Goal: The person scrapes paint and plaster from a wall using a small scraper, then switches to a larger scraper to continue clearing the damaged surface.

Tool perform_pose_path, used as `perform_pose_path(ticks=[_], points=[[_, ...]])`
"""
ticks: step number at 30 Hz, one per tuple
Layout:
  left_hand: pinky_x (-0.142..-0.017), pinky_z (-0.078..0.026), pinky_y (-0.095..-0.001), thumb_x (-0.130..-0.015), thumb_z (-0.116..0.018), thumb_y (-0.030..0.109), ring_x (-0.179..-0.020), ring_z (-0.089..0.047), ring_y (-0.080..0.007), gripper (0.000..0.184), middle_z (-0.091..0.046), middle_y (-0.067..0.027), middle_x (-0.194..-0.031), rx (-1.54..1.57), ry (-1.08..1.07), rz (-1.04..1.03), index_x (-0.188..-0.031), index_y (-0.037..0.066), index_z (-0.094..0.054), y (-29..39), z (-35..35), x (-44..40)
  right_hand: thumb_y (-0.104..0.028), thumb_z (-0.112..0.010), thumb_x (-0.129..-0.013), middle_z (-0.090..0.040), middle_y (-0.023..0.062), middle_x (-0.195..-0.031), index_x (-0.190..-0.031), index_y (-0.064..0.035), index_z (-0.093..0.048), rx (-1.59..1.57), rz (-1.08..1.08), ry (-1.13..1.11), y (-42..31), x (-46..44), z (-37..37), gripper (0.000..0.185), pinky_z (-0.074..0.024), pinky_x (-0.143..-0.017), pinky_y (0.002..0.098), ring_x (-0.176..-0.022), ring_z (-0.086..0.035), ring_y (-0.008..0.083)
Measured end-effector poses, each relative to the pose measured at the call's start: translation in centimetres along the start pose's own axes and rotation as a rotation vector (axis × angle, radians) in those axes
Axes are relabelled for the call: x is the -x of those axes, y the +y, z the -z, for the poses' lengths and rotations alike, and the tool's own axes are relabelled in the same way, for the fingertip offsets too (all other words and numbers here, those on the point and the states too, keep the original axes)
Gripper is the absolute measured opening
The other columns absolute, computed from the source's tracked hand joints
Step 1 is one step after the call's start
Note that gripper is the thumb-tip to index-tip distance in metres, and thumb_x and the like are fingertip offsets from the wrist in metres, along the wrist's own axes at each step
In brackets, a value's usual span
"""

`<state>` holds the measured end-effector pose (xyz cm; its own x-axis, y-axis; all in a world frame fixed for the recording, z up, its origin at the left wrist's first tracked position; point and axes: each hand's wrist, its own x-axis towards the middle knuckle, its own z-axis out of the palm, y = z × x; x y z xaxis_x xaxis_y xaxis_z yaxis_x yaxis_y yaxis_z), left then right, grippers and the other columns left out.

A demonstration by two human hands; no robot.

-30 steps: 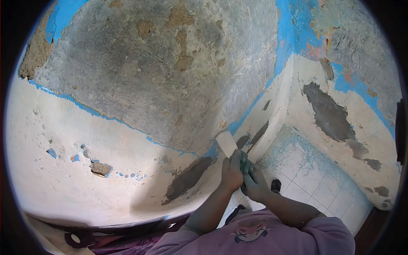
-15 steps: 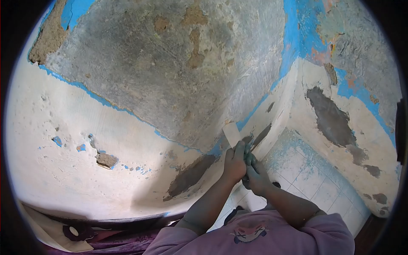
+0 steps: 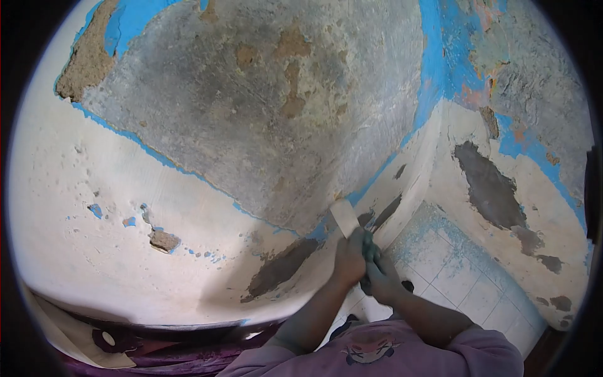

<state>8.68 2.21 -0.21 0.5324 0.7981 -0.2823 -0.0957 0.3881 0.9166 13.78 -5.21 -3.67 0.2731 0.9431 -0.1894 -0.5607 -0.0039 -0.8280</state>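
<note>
A scraper with a flat pale blade (image 3: 344,217) points up and slightly left, its edge against the wall (image 3: 301,182) near the blue paint line. My left hand (image 3: 350,256) is closed around the scraper close to the blade. Just right of it, my right hand (image 3: 381,276) is wrapped on the handle, pressed against the left. Most of the handle is hidden by my fingers. Around the blade the wall has bare grey plaster above, and cream paint with dark scraped patches (image 3: 282,267) below.
A second wall (image 3: 534,201) meets this one at a corner on the right, also patchy. White floor tiles (image 3: 452,264) carry bluish paint dust near the corner. Purple fabric (image 3: 188,349) lies at lower left beside a tan piece with a dark roll-like object (image 3: 113,339).
The whole view has shifted, so the wall appears lower and slightly right. My hands and the scraper sit a little lower in the picture, with the grip unchanged.
</note>
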Motion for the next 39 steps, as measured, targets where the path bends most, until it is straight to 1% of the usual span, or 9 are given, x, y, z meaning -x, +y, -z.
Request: perform_pose_path(ticks=[7, 9, 12, 16, 19, 25, 28, 30, 39], points=[[-0.049, -0.041, -0.0288, -0.093, -0.039, 0.026, -0.048, -0.043, -0.0124, 0.030, -0.042, -0.0022, -0.064, -0.014, -0.017, -0.051, -0.077, 0.002, -0.048, -0.1, -0.6, 0.3, -0.025, -0.040, -0.093, -0.041, -0.0006, -0.059, -0.093, -0.0111, -0.042, 0.005, -0.035, -0.040, -0.2, 0.1, 0.1, 0.014, -0.0278, -0.036, 0.0221, -0.041, -0.036, 0.0066], [-0.050, -0.042, -0.0292, -0.093, -0.038, 0.026, -0.048, -0.042, -0.0120, 0.028, -0.042, -0.0012, -0.067, 0.025, -0.034, -0.011, -0.091, 0.000, -0.051, -0.5, -0.2, -0.1, -0.025, -0.039, -0.094, -0.042, -0.0002, -0.060, -0.096, -0.0125, -0.042, 0.264, 0.220, 0.099, 2.3, -0.5, 0.7, 0.012, -0.0274, -0.036, 0.0214, -0.041, -0.037, 0.0064], [-0.050, -0.042, -0.0298, -0.093, -0.038, 0.025, -0.048, -0.042, -0.0118, 0.029, -0.042, -0.0012, -0.069, 0.007, 0.031, 0.030, -0.098, -0.001, -0.051, -0.8, 0.5, -1.7, -0.022, -0.038, -0.093, -0.044, -0.0001, -0.064, -0.099, -0.0131, -0.042, 0.006, -0.122, -0.081, 0.5, -1.2, 1.1, 0.011, -0.0284, -0.037, 0.0203, -0.041, -0.037, 0.0056], [-0.049, -0.041, -0.0288, -0.093, -0.039, 0.025, -0.048, -0.042, -0.0119, 0.030, -0.042, -0.0014, -0.065, 0.052, 0.005, 0.069, -0.098, -0.001, -0.052, -0.6, 0.5, -0.1, -0.019, -0.037, -0.092, -0.044, -0.0001, -0.063, -0.097, -0.0113, -0.042, -0.075, -0.160, -0.063, 0.9, 0.3, 0.6, 0.010, -0.0289, -0.037, 0.0199, -0.041, -0.038, 0.0057], [-0.048, -0.040, -0.0279, -0.093, -0.039, 0.025, -0.048, -0.043, -0.0122, 0.029, -0.041, -0.0016, -0.057, 0.049, 0.003, 0.006, -0.083, 0.001, -0.052, -0.7, 0.0, -0.5, -0.019, -0.037, -0.092, -0.044, 0.0007, -0.063, -0.093, -0.0102, -0.041, 0.014, 0.052, -0.048, 0.4, -0.2, 0.5, 0.010, -0.0292, -0.037, 0.0203, -0.041, -0.038, 0.0059], [-0.048, -0.039, -0.0286, -0.093, -0.039, 0.022, -0.048, -0.041, -0.0109, 0.029, -0.041, -0.0011, -0.064, -0.019, -0.050, -0.058, -0.102, -0.002, -0.052, 0.9, -0.5, -1.5, -0.021, -0.038, -0.093, -0.044, 0.0007, -0.059, -0.093, -0.0095, -0.042, 0.030, -0.014, -0.073, -0.4, -1.3, 0.6, 0.012, -0.0300, -0.036, 0.0203, -0.040, -0.037, 0.0055], [-0.048, -0.038, -0.0284, -0.093, -0.039, 0.022, -0.048, -0.039, -0.0106, 0.031, -0.041, -0.0010, -0.067, 0.096, -0.013, -0.013, -0.110, -0.002, -0.049, -0.9, -0.8, -1.0, -0.022, -0.038, -0.093, -0.041, 0.0001, -0.055, -0.092, -0.0100, -0.042, 0.196, 0.238, 0.095, 1.4, -1.0, 1.2, 0.013, -0.0286, -0.036, 0.0205, -0.040, -0.037, 0.0055], [-0.048, -0.038, -0.0281, -0.094, -0.039, 0.021, -0.048, -0.039, -0.0102, 0.030, -0.041, -0.0012, -0.067, 0.117, 0.015, 0.035, -0.110, -0.002, -0.049, -1.1, -0.3, -1.7, -0.021, -0.037, -0.094, -0.042, 0.0005, -0.058, -0.093, -0.0109, -0.042, 0.037, -0.044, -0.022, -0.1, -0.8, 1.0, 0.012, -0.0280, -0.036, 0.0205, -0.040, -0.037, 0.0053], [-0.049, -0.040, -0.0301, -0.093, -0.040, 0.025, -0.045, -0.041, -0.0116, 0.031, -0.040, -0.0022, -0.055, 0.016, 0.009, -0.016, -0.072, 0.004, -0.047, -0.5, -0.6, -1.8, -0.022, -0.037, -0.094, -0.045, 0.0004, -0.059, -0.093, -0.0065, -0.043, 0.092, 0.059, -0.095, 1.5, -1.6, 2.5, 0.016, -0.0312, -0.038, 0.0210, -0.042, -0.040, 0.0056]])
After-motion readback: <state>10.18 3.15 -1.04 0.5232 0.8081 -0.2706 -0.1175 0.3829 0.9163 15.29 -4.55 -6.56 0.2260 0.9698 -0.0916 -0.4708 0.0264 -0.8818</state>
